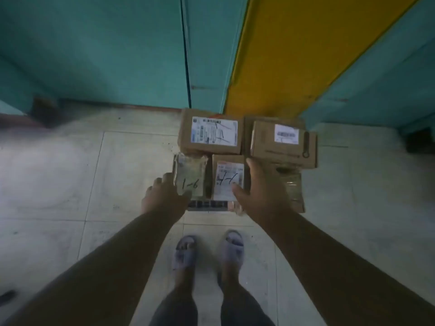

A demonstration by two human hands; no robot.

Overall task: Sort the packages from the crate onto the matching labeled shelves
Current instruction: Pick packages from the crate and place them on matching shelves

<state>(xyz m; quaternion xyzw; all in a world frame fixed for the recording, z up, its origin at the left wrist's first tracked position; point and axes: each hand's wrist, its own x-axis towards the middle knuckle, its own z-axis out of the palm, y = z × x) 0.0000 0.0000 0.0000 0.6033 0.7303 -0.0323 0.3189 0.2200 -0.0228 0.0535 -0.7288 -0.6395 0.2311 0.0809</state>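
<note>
you are looking straight down at a cluster of packages that both your arms reach toward, above a pale tiled floor (70, 175). your left hand (164, 196) grips the left edge of a clear-wrapped packet marked "1-6" (191, 176), its thumb on the packet's lower face and its fingers curled over the side. your right hand (259, 187) holds the small box marked "1-1" (229, 177), thumb laid on its white label and fingers reaching up along its right side. these two sit side by side, touching or nearly so. just beyond them lies a cardboard box with a large white shipping label (210, 131) scrawled over in pen, and to its right a second cardboard box with a small white label (283, 143), which rests partly over another brown box behind it. a plastic-wrapped packet (292, 187) lies under the right side of the cluster, beside your right wrist. a dark slatted edge (208, 205) shows beneath the front packages between your hands; whether it is the crate's rim you cannot tell. your feet in grey slippers (209, 250) stand on the tiles below. teal panels (94, 50) and a yellow band (306, 43) rise behind the packages.
</note>
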